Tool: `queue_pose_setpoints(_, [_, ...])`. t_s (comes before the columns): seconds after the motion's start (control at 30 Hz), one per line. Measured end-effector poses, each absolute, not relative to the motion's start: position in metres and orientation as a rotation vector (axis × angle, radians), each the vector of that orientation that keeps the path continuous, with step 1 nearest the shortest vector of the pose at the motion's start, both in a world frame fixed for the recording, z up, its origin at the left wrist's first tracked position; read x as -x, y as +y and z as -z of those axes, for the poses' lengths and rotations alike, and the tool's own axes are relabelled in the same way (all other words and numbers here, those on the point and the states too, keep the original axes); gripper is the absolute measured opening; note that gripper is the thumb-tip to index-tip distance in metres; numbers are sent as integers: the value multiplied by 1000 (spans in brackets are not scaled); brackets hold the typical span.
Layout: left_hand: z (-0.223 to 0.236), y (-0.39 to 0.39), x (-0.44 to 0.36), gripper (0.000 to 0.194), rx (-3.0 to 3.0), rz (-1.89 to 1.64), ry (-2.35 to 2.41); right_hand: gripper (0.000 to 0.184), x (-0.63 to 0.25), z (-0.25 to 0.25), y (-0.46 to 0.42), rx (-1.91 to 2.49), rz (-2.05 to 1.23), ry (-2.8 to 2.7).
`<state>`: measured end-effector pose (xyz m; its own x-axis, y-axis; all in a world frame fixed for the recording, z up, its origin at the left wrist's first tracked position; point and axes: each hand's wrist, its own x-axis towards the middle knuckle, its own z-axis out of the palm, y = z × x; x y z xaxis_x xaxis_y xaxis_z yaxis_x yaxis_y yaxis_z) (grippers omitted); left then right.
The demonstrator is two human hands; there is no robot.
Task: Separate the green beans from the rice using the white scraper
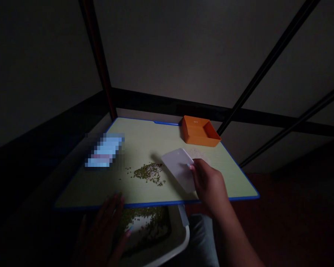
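Observation:
My right hand (210, 181) grips a flat white plastic scraper (178, 167) by its right edge, tilted over the pale table (133, 133). Left of the scraper lies a loose pile of small green grains (147, 172), with a few strays around it. My left hand (105, 226) is dark at the table's front edge, fingers stretched out and thumb apart. It rests beside a white tub (185, 237) below the table edge, which contains more green grains (150, 212). A faint patch of pale bits (196, 154) shows behind the scraper.
An orange open box (200, 139) stands at the table's back right corner. On the left side lies a bright, blurred-out rectangular thing (104, 150). Dark-framed wall panels (169, 55) rise behind the table. My jeans-clad leg (202, 237) is right of the tub.

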<state>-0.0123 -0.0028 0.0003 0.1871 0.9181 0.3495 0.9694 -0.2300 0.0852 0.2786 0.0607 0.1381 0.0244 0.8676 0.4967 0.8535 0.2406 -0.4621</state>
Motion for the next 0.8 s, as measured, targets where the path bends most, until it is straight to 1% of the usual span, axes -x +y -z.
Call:
queue_pose_setpoints(0.07, [0, -2, 13, 66, 2315, 492, -1862, 28, -281, -144, 49, 1500, 173, -1944])
queue_pose_setpoints(0.13, [1, -1, 13, 66, 2321, 506, -1880, 27, -281, -143, 35, 1323, 333, -2084])
queue_pose_setpoints(0.23, [-1, -1, 11, 66, 2322, 533, -1911, 27, -281, -134, 14, 1117, 459, -2193])
queue_pose_setpoints(0.37, [-6, -3, 6, 64, 2331, 557, -1952, 31, -289, -119, -6, 1049, 471, -2262])
queue_pose_setpoints(0.6, [-12, -5, 3, 63, 2348, 584, -2001, 31, -300, -97, -2, 1205, 594, -2148])
queue_pose_setpoints(0.8, [-12, -2, 5, 64, 2374, 557, -1978, 32, -276, -94, -1, 1127, 478, -2171])
